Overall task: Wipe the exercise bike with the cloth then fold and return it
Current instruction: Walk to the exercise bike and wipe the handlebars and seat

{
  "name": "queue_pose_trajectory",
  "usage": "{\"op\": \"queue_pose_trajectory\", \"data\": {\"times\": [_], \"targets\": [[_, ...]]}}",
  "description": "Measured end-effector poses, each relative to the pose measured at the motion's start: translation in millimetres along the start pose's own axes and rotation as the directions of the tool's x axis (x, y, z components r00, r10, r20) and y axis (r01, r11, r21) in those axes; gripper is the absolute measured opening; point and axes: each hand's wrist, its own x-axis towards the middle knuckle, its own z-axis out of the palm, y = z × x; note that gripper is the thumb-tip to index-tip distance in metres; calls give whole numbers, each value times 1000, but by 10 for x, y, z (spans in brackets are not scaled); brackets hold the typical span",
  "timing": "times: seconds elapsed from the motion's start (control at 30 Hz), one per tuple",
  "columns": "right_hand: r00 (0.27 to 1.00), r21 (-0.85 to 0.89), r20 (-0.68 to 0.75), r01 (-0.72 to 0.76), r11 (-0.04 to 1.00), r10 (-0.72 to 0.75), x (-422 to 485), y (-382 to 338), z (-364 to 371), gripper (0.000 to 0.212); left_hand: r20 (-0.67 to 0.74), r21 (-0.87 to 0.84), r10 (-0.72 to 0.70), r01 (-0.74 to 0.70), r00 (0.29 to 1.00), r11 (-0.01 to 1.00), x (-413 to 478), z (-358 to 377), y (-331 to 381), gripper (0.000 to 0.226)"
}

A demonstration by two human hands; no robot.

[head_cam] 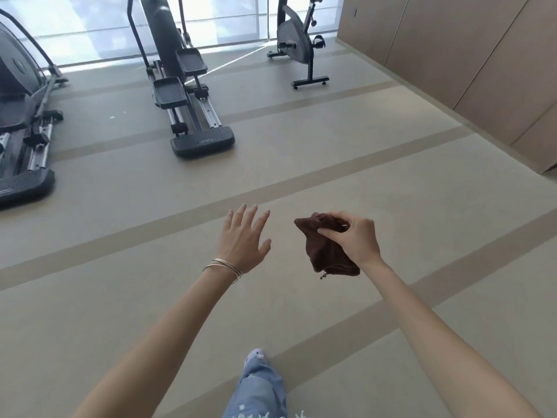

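A dark brown cloth [322,251] hangs crumpled from my right hand [352,236], which pinches it near its top between thumb and fingers. To its left my left hand [244,236] is held out with spread, straight fingers and touches nothing; thin bangles circle that wrist. The exercise bike [297,40], grey and black, stands far off at the top right of the room by the window, well beyond both hands.
An elliptical trainer [180,86] stands at the upper middle and another machine [21,125] at the left edge. Wooden wall panels [482,70] run along the right. Beige striped floor [301,164] lies between me and the machines. My jeans leg and shoe [256,384] show below.
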Motion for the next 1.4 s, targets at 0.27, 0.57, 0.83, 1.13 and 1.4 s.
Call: {"op": "queue_pose_trajectory", "data": {"times": [0.27,0.57,0.83,1.13,1.4], "targets": [[999,-41,-43,15,999,-17,1096,-242,280,29,12,-6,56,-56,998,998,1050,1,-593,64],[999,-54,-12,33,998,-34,2231,-102,490,32,51,1,47,-47,998,999,2097,206,-973,64],[999,-7,20,26,1000,-26,3742,2,404,30,62,32,11,-13,998,999,3453,192,-1174,64],[998,23,43,46,999,-47,5216,58,232,29,45,22,-33,32,998,999,4844,232,-1105,65],[999,26,49,19,999,-20,6117,192,386,28,42,26,-4,3,999,1000,5836,398,-1449,65]]}}
